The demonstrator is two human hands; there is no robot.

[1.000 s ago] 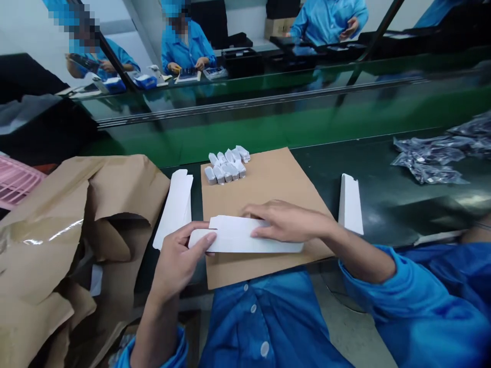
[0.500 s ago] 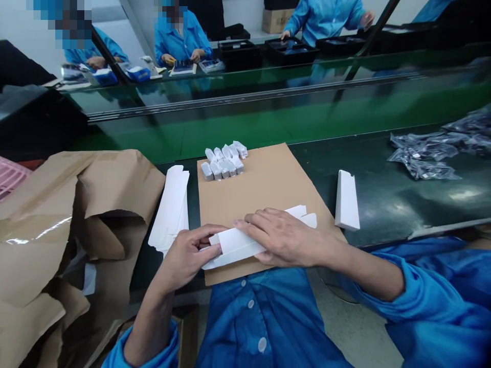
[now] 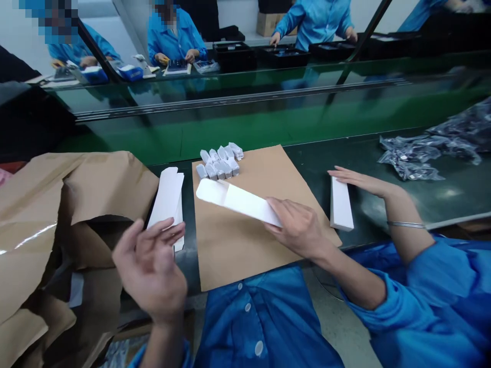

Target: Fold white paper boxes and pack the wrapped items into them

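Note:
My right hand (image 3: 297, 227) grips one end of a long white carton (image 3: 245, 202), held up over a brown cardboard sheet (image 3: 230, 250). The carton's far end is open, with its flap sticking out to the left. My left hand (image 3: 153, 273) is raised, smeared by motion, fingers apart and nothing in it. Just beyond it lies a stack of flat white cartons (image 3: 166, 197). Several small white wrapped pieces (image 3: 218, 162) stand in two rows on the sheet's far left corner.
At the right, a co-worker's hand (image 3: 355, 178) touches another white carton (image 3: 341, 207). Clear plastic bags (image 3: 412, 156) lie farther right. Torn brown paper packaging (image 3: 103, 186) fills the left side. Across the green conveyor line (image 3: 238, 120), people in blue work at black trays (image 3: 286, 56).
My left hand has let go of the carton and moved left. My right hand has lifted and turned the carton, its open flap now pointing left. A co-worker's hand has come to the other carton.

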